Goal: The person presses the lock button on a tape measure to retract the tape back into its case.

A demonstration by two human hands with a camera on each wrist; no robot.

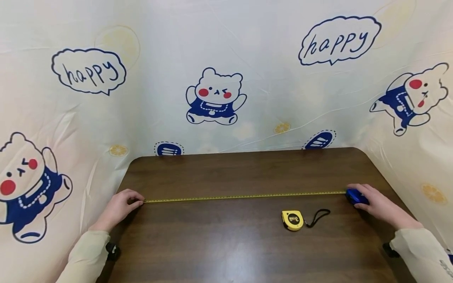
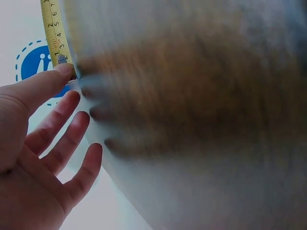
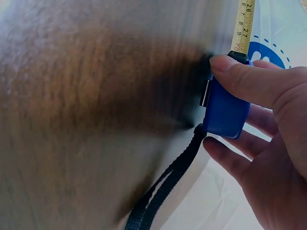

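A blue tape measure (image 1: 355, 196) sits in my right hand (image 1: 378, 204) near the table's right side, thumb and fingers around its case. Its yellow blade (image 1: 244, 196) runs pulled out across the table to the left. At the blade's far end my left hand (image 1: 118, 206) pinches the tip between thumb and forefinger; the other fingers are loosely bent in the left wrist view. The right wrist view shows the blade leaving the blue case (image 3: 225, 108) near the 70 mark, with a black strap (image 3: 168, 179) hanging from it.
A yellow tape measure (image 1: 293, 220) with a black wrist loop (image 1: 318, 216) lies right of centre, nearer than the blade. The brown wooden table (image 1: 212, 243) has rounded far corners. Printed cloth (image 1: 159, 78) with bears and "happy" bubbles hangs around its back and sides.
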